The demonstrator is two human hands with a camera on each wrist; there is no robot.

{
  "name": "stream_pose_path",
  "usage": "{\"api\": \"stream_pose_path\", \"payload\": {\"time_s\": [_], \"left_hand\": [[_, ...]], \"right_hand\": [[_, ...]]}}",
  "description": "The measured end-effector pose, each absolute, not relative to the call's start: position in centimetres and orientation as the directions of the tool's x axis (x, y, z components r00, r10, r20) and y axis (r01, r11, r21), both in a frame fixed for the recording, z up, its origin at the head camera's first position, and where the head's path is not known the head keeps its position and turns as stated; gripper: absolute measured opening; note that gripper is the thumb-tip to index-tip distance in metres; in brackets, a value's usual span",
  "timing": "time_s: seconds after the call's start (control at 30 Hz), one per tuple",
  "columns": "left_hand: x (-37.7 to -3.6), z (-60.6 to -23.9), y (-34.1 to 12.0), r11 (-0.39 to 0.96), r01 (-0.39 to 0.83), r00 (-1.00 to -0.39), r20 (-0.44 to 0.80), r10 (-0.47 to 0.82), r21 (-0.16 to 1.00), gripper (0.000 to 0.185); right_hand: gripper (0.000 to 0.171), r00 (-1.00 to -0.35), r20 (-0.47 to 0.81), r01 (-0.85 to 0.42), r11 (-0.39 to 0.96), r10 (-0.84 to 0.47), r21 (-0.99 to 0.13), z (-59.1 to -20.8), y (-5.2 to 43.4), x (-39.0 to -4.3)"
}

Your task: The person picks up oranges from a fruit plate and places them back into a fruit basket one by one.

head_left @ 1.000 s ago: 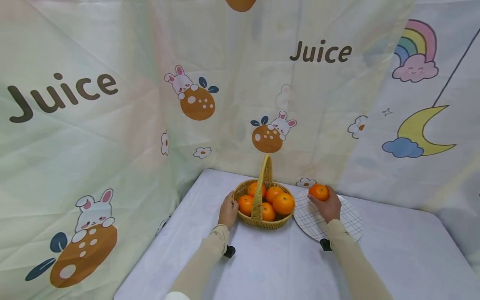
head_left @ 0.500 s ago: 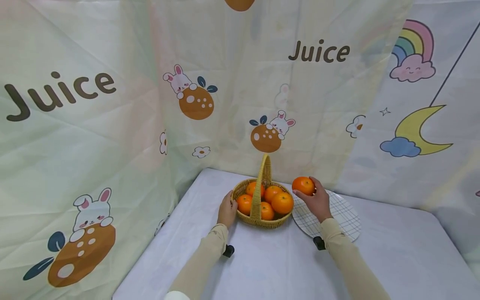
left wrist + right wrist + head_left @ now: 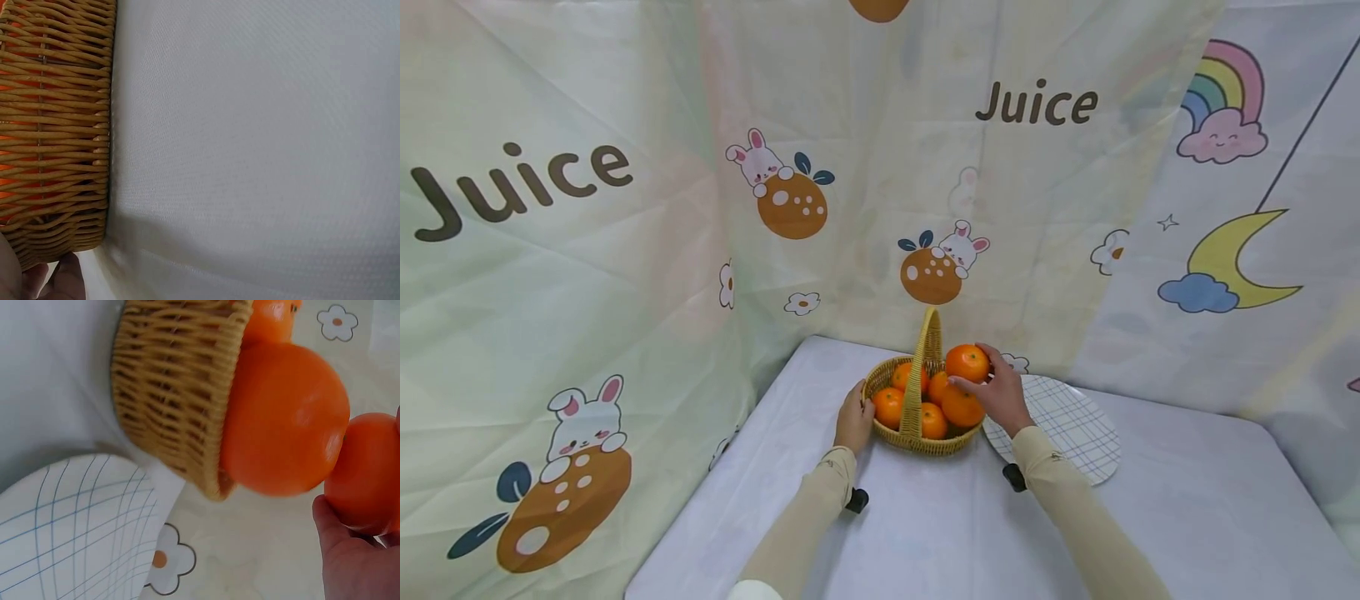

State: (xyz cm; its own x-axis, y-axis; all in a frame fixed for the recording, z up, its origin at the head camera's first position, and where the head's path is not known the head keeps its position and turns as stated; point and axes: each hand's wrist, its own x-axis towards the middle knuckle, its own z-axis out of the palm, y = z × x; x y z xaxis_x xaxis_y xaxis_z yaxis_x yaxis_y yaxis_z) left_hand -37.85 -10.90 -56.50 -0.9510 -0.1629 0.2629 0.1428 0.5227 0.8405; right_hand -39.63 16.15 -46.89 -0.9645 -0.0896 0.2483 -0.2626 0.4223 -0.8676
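Observation:
A wicker basket (image 3: 936,447) with a tall arched handle stands on the table, holding several oranges (image 3: 889,408). My left hand (image 3: 853,421) grips its left rim; in the left wrist view, fingers (image 3: 65,281) show at the end of the woven wall. Over the basket's right part, my right hand (image 3: 1006,396) holds another orange (image 3: 967,363) between thumb and fingers. From the right wrist, that held orange (image 3: 365,472) appears beside a large orange (image 3: 284,419) sitting at the rim; whether they touch, I cannot tell.
A round white plate (image 3: 1075,429) with a grid pattern lies right of the basket, partly behind the right wrist. White cloth covers the table (image 3: 940,533). A printed curtain (image 3: 850,167) hangs close behind the basket.
My right hand has carried its orange left, from above the plate to over the basket's right side. The left hand and the basket have stayed in place.

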Motion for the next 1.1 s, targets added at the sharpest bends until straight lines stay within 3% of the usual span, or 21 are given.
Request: {"api": "stream_pose_path", "payload": {"time_s": [0.23,0.43,0.73,1.1], "left_hand": [[-37.9,-56.6,-11.1,0.524,0.14,-0.952,0.26,-0.163,0.84,0.05],[-38.2,-56.8,-11.2,0.516,0.145,-0.952,0.261,-0.159,0.844,0.05],[-38.4,-57.0,-11.1,0.519,0.142,-0.951,0.261,-0.164,0.843,0.051],[-38.3,-57.1,-11.1,0.522,0.148,-0.949,0.27,-0.164,0.84,0.051]], "right_hand": [[0.077,-0.949,0.276,-0.314,0.404,-0.15,-0.859,-46.8,13.7,-39.8],[0.079,-0.951,0.248,-0.306,0.455,-0.185,-0.836,-46.8,12.0,-40.0],[0.075,-0.924,0.304,-0.382,0.528,-0.232,-0.759,-47.0,11.4,-40.9],[0.076,-0.922,0.233,-0.383,0.632,-0.311,-0.673,-47.6,11.5,-41.4]]}}
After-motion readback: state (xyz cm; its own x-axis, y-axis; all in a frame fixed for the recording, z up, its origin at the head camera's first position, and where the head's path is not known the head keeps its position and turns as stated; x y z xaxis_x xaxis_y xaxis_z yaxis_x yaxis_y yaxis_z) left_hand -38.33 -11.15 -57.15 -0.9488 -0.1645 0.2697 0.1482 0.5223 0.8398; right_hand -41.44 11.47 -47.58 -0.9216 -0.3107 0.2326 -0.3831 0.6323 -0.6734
